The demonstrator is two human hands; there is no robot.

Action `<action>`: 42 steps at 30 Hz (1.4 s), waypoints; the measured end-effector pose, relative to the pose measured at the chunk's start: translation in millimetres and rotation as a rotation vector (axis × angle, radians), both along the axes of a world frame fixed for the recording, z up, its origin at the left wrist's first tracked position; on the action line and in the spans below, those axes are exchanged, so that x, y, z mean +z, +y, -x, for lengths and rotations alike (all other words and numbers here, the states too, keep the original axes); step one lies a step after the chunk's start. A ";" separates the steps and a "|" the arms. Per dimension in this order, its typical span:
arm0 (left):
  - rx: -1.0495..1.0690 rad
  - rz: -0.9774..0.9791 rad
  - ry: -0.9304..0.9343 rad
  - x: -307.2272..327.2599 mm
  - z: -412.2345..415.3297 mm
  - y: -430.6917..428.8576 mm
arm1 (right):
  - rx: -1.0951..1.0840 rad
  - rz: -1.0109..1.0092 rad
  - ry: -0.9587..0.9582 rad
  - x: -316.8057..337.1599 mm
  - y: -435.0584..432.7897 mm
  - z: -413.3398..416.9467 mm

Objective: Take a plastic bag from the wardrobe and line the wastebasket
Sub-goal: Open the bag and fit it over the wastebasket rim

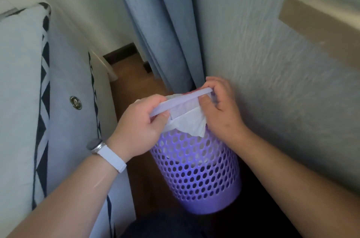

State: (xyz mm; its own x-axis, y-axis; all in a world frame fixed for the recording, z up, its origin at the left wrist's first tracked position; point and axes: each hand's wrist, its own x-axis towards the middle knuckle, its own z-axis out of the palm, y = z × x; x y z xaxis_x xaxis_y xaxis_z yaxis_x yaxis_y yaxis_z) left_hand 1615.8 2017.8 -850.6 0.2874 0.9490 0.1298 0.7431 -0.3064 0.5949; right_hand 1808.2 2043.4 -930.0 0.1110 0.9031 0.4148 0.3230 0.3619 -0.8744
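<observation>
A purple perforated wastebasket (196, 171) stands on the brown floor between a bed and a wall. A white plastic bag (190, 123) sits in it, its edge folded out over the near side of the rim. A pale lilac rim ring (183, 99) lies across the top. My left hand (140, 126), with a watch on its wrist, grips the ring and bag at the left. My right hand (220, 107) pinches the ring and bag at the right. The basket's inside is mostly hidden by my hands.
A white mattress with black triangle trim (44, 101) runs along the left. Blue-grey curtains (165, 33) hang behind the basket. A textured wall (272, 72) with a beige ledge (319, 19) closes the right side. The floor gap is narrow.
</observation>
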 end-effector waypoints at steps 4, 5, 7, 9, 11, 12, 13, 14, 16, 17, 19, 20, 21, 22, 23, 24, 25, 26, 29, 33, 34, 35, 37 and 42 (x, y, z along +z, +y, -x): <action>-0.028 -0.176 0.167 5.5 0.4 -1.2 | -0.022 -0.093 -0.121 6.1 -3.7 10.4; -0.013 -0.242 0.234 6.1 -2.6 -2.5 | -0.030 -0.116 -0.144 7.3 -5.6 14.5; 0.034 -0.331 0.308 5.8 -8.9 -4.3 | -0.040 -0.145 -0.161 11.2 -10.3 23.6; 0.057 -0.403 0.346 4.6 -12.9 -5.8 | -0.044 -0.143 -0.151 15.8 -14.8 31.0; 0.059 -0.442 0.339 4.2 -12.0 -6.3 | -0.038 -0.127 -0.139 18.7 -17.3 34.6; 0.058 -0.447 0.324 4.7 -10.9 -5.6 | -0.028 -0.123 -0.139 18.4 -17.1 34.7; 0.058 -0.451 0.310 4.8 -9.8 -4.8 | -0.013 -0.117 -0.137 17.8 -16.6 33.9; 0.062 -0.457 0.299 4.2 -8.9 -3.7 | 0.005 -0.105 -0.128 16.4 -15.5 32.5; 0.076 -0.456 0.266 3.0 -7.1 -1.5 | 0.029 -0.057 -0.092 13.1 -14.0 28.5; 0.083 -0.453 0.244 3.2 -6.7 -1.0 | 0.032 -0.020 -0.062 11.9 -13.9 26.2; 0.097 -0.441 0.198 3.9 -6.1 -0.8 | 0.032 0.046 0.008 9.3 -13.5 20.8; 0.110 -0.432 0.176 4.1 -5.8 -0.8 | 0.027 0.065 0.034 7.3 -12.2 17.8; 0.123 -0.423 0.154 4.9 -5.7 -0.8 | 0.022 0.078 0.053 5.8 -10.4 14.3; 0.135 -0.413 0.131 5.6 -5.3 -0.4 | 0.020 0.093 0.070 4.1 -7.7 11.0; 0.141 -0.404 0.109 5.9 -4.7 0.3 | 0.024 0.108 0.083 3.2 -5.6 8.1; 0.142 -0.396 0.093 5.6 -3.9 1.0 | 0.033 0.117 0.092 2.6 -3.7 5.8; 0.138 -0.389 0.083 5.2 -3.1 1.6 | 0.043 0.116 0.099 2.4 -3.1 4.5; 0.132 -0.377 0.075 4.0 -2.2 2.2 | 0.051 0.107 0.099 2.2 -3.2 4.0; 0.101 -0.316 0.059 1.0 1.4 4.4 | 0.042 0.065 0.036 2.8 -6.6 5.0; 0.025 -0.343 0.195 4.5 1.6 3.0 | 0.008 0.011 -0.073 7.7 -8.5 7.1; 0.025 -0.357 0.220 5.6 -2.2 0.5 | -0.004 -0.013 -0.101 9.4 -8.9 8.6; 0.035 -0.373 0.229 6.0 -7.4 -2.5 | -0.017 -0.041 -0.124 11.2 -9.7 11.1; 0.068 -0.405 0.231 5.6 -19.3 -7.7 | -0.039 -0.097 -0.158 15.1 -12.0 17.5; 0.119 -0.387 0.214 1.1 -18.9 -4.4 | 0.008 -0.109 -0.166 20.5 -15.1 25.3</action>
State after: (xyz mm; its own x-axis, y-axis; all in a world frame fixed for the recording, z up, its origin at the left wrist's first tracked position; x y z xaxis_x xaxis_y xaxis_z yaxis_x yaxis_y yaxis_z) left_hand 1634.6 2013.4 -849.5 0.2380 0.8704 0.4310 0.8804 -0.3808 0.2828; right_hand 1782.8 2028.3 -909.6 0.0261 0.8524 0.5223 0.4564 0.4547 -0.7648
